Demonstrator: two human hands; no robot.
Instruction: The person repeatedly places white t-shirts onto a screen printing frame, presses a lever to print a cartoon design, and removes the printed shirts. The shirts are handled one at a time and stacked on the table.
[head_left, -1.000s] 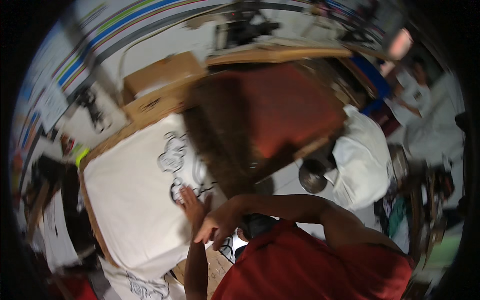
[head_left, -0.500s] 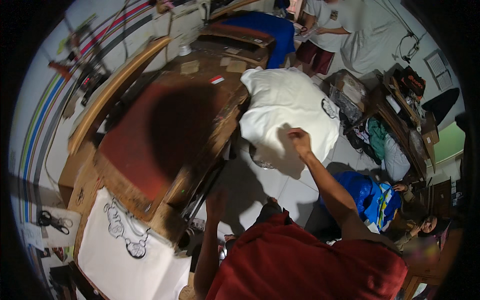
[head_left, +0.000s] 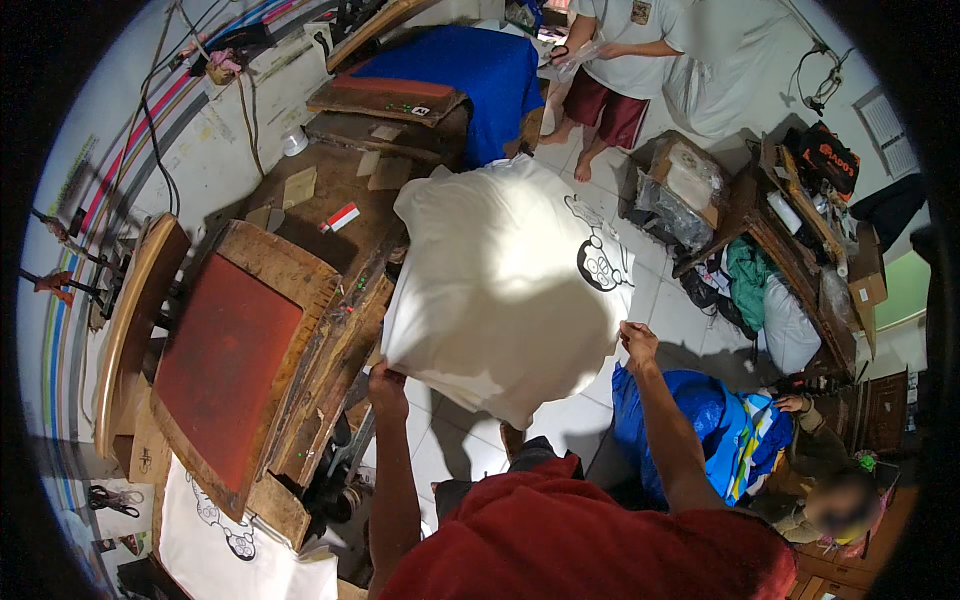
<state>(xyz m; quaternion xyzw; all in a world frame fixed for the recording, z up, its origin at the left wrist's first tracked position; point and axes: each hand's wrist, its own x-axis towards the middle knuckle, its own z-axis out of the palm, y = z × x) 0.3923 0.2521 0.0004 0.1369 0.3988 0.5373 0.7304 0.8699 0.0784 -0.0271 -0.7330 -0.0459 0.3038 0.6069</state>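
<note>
A white cloth (head_left: 500, 290) hangs spread out to the right of the red board (head_left: 228, 335), well apart from it, with a black line print (head_left: 602, 262) on the side farther from the board. 2 bare hands hold its near end. The left hand (head_left: 388, 388), the nearer of the 2 to the red board, has thumb and fingers closed, pinching a corner. The right hand (head_left: 640, 345), farther right of the board, has its fingers drawn together and, as far as this small view shows, pinching the cloth's edge.

Just beside the red board's left side stands a wood-edged panel (head_left: 137, 330). At its near end lies a 2nd printed white cloth (head_left: 260, 570), partly covered by the board. Beyond the board are a small red-and-white piece (head_left: 340, 217) and, farther off, a blue cloth (head_left: 490, 85). Well to the board's right sits a blue bundle (head_left: 670, 410); a standing person (head_left: 640, 60) in maroon shorts is beyond the board, to its right.
</note>
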